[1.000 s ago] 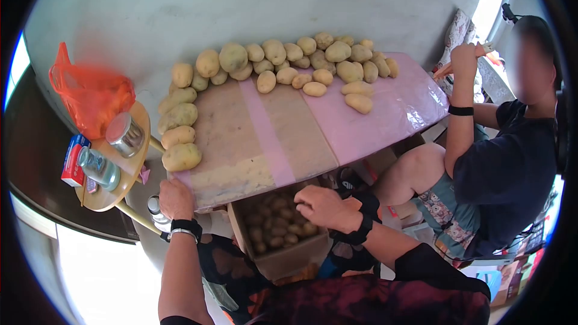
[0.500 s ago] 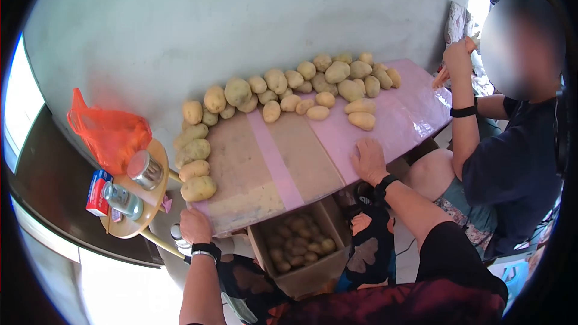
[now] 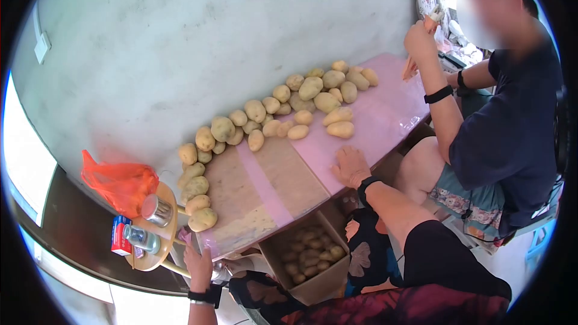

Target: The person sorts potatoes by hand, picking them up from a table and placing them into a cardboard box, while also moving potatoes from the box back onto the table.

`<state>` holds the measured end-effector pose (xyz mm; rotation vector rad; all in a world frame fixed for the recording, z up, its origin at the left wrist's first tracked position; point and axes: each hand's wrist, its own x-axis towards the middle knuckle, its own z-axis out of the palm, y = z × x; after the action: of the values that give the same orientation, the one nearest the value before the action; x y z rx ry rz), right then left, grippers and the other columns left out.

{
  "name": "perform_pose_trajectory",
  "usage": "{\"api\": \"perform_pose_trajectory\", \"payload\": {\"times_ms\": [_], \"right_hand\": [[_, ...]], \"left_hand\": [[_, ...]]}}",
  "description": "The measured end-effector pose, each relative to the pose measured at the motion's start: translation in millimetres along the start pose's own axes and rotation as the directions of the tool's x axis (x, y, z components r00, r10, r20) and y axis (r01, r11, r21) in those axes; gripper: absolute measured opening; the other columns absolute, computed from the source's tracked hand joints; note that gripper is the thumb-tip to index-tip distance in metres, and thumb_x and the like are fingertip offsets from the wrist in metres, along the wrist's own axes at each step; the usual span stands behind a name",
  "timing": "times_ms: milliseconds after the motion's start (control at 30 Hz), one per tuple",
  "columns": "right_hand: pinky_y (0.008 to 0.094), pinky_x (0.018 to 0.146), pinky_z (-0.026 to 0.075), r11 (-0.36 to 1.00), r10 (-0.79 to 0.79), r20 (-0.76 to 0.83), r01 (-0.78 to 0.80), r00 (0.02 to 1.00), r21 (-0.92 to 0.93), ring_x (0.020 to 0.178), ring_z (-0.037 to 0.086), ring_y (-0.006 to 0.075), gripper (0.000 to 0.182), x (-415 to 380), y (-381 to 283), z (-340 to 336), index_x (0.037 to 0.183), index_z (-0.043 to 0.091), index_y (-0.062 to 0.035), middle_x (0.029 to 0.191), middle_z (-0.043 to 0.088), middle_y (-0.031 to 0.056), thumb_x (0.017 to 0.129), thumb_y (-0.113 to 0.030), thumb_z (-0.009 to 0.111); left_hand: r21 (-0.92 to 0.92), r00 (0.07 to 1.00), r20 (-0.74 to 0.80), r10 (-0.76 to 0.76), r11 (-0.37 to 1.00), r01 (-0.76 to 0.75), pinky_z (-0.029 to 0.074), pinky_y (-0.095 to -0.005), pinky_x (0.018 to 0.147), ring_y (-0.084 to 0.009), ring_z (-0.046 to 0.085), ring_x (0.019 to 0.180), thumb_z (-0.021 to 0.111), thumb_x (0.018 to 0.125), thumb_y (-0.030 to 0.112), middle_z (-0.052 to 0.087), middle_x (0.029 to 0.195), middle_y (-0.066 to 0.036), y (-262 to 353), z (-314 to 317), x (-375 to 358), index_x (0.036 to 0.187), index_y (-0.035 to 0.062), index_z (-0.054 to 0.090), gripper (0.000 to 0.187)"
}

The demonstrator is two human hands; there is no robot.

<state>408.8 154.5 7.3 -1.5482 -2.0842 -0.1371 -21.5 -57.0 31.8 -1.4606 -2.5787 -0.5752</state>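
My right hand (image 3: 350, 167) lies flat on the pink-covered part of the cardboard tabletop (image 3: 241, 195), fingers spread, holding nothing. My left hand (image 3: 198, 266) is beside the tabletop's near left corner, thumb and fingers apart. A small pink scrap (image 3: 185, 236) is just beyond its fingertips; whether they touch cannot be made out. Potatoes (image 3: 254, 110) line the back and left sides of the tabletop, piled more thickly towards the right. Two longish potatoes (image 3: 341, 129) lie nearest my right hand. Below the front edge, an open cardboard box (image 3: 337, 277) holds many more potatoes.
To the left, a small round table (image 3: 167, 235) carries an orange plastic bag (image 3: 123, 188), a lidded jar (image 3: 156, 210), a glass bottle (image 3: 142, 239) and a red-and-blue box (image 3: 121, 236). A seated person (image 3: 506, 120) at the right raises a hand (image 3: 422, 42). A wall stands behind.
My view has turned towards the right. My left hand has come off the tabletop's corner and out beside it. My right hand stays flat on the pink covering.
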Motion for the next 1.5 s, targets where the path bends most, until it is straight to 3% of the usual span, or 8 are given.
{"api": "perform_pose_trajectory", "payload": {"times_ms": [100, 167, 400, 667, 967, 1100, 1233, 1500], "right_hand": [[0.0401, 0.084, 0.037, 0.998, 0.019, 0.094, -0.013, 0.995, -0.063, 0.101, 0.047, 0.0281, 0.038, -2.0, -5.2, -3.0, 0.096, 0.056, -0.0031, 0.099, 0.052, 0.0131, 0.078, -0.036, 0.057], [0.0398, 0.084, 0.037, 0.995, 0.010, 0.102, 0.000, 0.995, -0.102, 0.101, 0.047, 0.0270, 0.039, 1.5, -5.0, -6.0, 0.097, 0.057, -0.0036, 0.099, 0.052, 0.0124, 0.078, -0.037, 0.057], [0.0396, 0.084, 0.036, 0.999, 0.047, 0.033, -0.047, 0.998, -0.013, 0.098, 0.048, 0.0258, 0.038, 2.3, 0.2, -0.5, 0.095, 0.056, -0.0044, 0.098, 0.052, 0.0114, 0.074, -0.036, 0.060], [0.0395, 0.082, 0.036, 0.995, 0.053, -0.006, -0.052, 0.999, 0.082, 0.096, 0.048, 0.0267, 0.035, 2.1, -0.7, -1.3, 0.092, 0.056, -0.0041, 0.097, 0.052, 0.0114, 0.071, -0.031, 0.063], [0.0405, 0.083, 0.036, 0.996, 0.039, 0.001, -0.039, 0.999, 0.080, 0.098, 0.047, 0.0290, 0.036, 5.1, 2.5, -5.4, 0.090, 0.055, -0.0028, 0.098, 0.052, 0.0137, 0.069, -0.031, 0.064], [0.0434, 0.084, 0.035, 0.994, -0.011, -0.093, 0.022, 0.996, 0.109, 0.100, 0.047, 0.0309, 0.037, 3.6, 8.3, 6.2, 0.089, 0.054, -0.0030, 0.099, 0.051, 0.0154, 0.069, -0.033, 0.063], [0.0426, 0.085, 0.035, 0.995, -0.013, -0.079, 0.020, 0.997, 0.096, 0.100, 0.047, 0.0296, 0.038, 2.6, 10.3, 11.9, 0.091, 0.053, -0.0041, 0.100, 0.051, 0.0149, 0.071, -0.035, 0.062], [0.0397, 0.084, 0.036, 0.994, 0.015, 0.001, -0.015, 1.000, 0.105, 0.101, 0.047, 0.0278, 0.039, 4.2, 4.5, 2.5, 0.093, 0.053, -0.0036, 0.101, 0.051, 0.0140, 0.071, -0.034, 0.063]], "left_hand": [[-0.669, 0.890, 0.425, 0.165, 0.719, 0.186, 0.038, -0.0328, 0.091, -0.0241, 0.049, 0.106, 0.052, 0.083, 0.012, 0.051, 0.112, -0.018, 36.4, -76.9, -20.6, 0.121, -0.0058, 0.044, 0.043], [-0.638, 0.806, 0.567, 0.169, 0.709, 0.300, 0.037, -0.0299, 0.093, -0.0203, 0.046, 0.108, 0.052, 0.086, 0.013, 0.050, 0.115, -0.015, 69.0, -124.8, -27.6, 0.124, -0.0051, 0.041, 0.044], [-0.880, 0.721, 0.307, 0.622, 0.475, -0.034, 0.034, -0.0339, 0.097, -0.0206, 0.044, 0.116, 0.050, 0.089, 0.015, 0.047, 0.124, -0.016, 194.0, -221.0, -36.6, 0.129, -0.0042, 0.037, 0.046], [-0.776, 0.838, 0.149, 0.526, 0.588, -0.230, 0.039, -0.0293, 0.089, -0.0191, 0.052, 0.103, 0.051, 0.085, 0.018, 0.057, 0.107, -0.013, 271.7, -127.1, 79.8, 0.117, -0.0030, 0.049, 0.038], [0.037, 0.836, 0.253, 0.487, 0.859, -0.511, 0.048, -0.0422, 0.077, -0.0374, 0.060, 0.085, 0.051, 0.081, 0.016, 0.062, 0.097, -0.022, 277.1, 71.0, 189.8, 0.093, -0.0013, 0.062, 0.024], [-0.040, 0.776, -0.068, 0.628, 0.775, -0.631, 0.048, -0.0408, 0.079, -0.0360, 0.059, 0.089, 0.054, 0.077, 0.017, 0.062, 0.095, -0.020, 260.1, 139.7, 216.2, 0.093, -0.0021, 0.061, 0.026], [-0.178, 0.864, 0.229, 0.449, 0.891, -0.416, 0.044, -0.0414, 0.088, -0.0350, 0.054, 0.101, 0.065, 0.069, 0.021, 0.059, 0.104, -0.021, 280.3, 139.7, 227.1, 0.105, -0.0028, 0.056, 0.044], [-0.205, 0.918, 0.072, 0.389, 0.907, -0.368, 0.044, -0.0400, 0.088, -0.0369, 0.053, 0.103, 0.063, 0.070, 0.013, 0.057, 0.108, -0.022, 279.1, 138.6, 213.1, 0.114, 0.0020, 0.052, 0.047]]}}
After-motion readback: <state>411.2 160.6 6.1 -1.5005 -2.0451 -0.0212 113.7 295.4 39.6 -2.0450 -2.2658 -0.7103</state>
